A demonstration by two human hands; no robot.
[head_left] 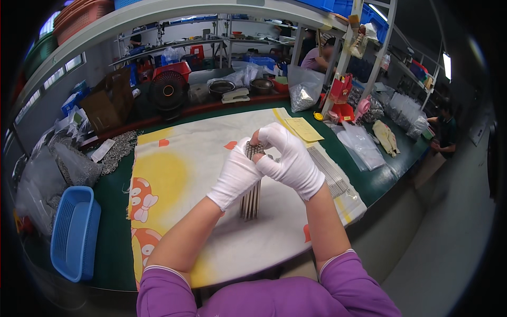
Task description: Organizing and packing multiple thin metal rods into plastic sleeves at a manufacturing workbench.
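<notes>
A bundle of thin metal rods (pixel 250 203) stands nearly upright over the middle of the cloth, its lower ends fanning slightly. My left hand (pixel 235 173), in a white glove with bare fingertips, wraps round the upper part of the bundle. From the other side my right hand (pixel 289 161), gloved the same way, curls its fingers and thumb against the rods' top ends. Part of the bundle is hidden behind the gloves. Right of my right hand, a row of similar rods (pixel 328 173) lies flat on the patterned cloth (pixel 179 179).
A blue plastic basket (pixel 76 232) stands at the left edge, near bags of metal parts (pixel 76 161) and a loose heap of small parts (pixel 120 150). A yellow paper sheet (pixel 303 129) lies at the cloth's far right. Behind are a black fan (pixel 168 90) and a shelf beam (pixel 211 11).
</notes>
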